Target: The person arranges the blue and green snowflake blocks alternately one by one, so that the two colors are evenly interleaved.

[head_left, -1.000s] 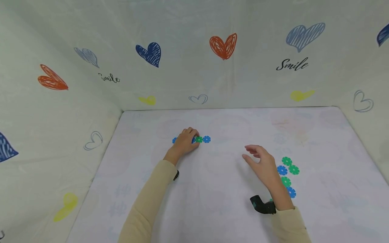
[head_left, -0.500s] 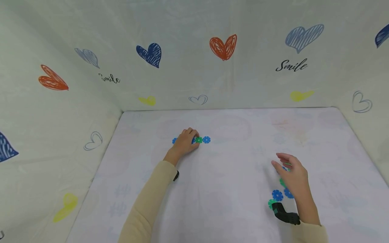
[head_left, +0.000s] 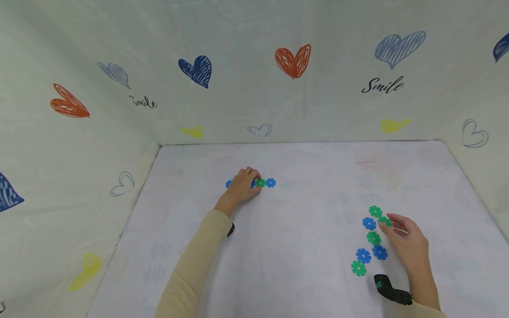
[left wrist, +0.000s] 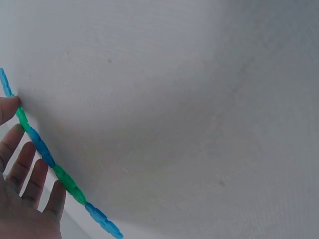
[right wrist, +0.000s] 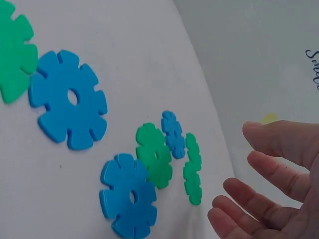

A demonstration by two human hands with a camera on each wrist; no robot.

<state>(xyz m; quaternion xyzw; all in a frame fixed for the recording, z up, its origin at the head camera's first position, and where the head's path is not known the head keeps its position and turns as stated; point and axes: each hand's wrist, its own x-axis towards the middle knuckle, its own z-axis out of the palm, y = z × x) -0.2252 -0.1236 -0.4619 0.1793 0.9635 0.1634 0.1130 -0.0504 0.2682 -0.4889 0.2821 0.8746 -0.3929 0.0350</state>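
My left hand [head_left: 240,186] holds a straight chain of blue and green notched discs [head_left: 271,182] at the far left of the table, covering its middle. In the left wrist view, thumb and fingers lie along the chain [left wrist: 41,147], whose discs alternate in colour. At the right, my right hand [head_left: 411,247] has its thumb and fingertips beside a loose green notched disc [head_left: 384,221], overlapping its edge in the head view. In the right wrist view, that hand's fingers [right wrist: 259,199] are spread, with nothing between them, beside the two green discs [right wrist: 192,184].
Around the right hand lie more loose discs: a green disc [head_left: 375,211], a blue disc [head_left: 369,223] and several others toward the front. A black wrist camera [head_left: 391,291] is on the right wrist. A printed cloth wall [head_left: 318,106] rises behind the white table [head_left: 302,247].
My right hand has moved right and toward the front, from the middle of the table over the discs to their right side. The left hand and the chain stay still.
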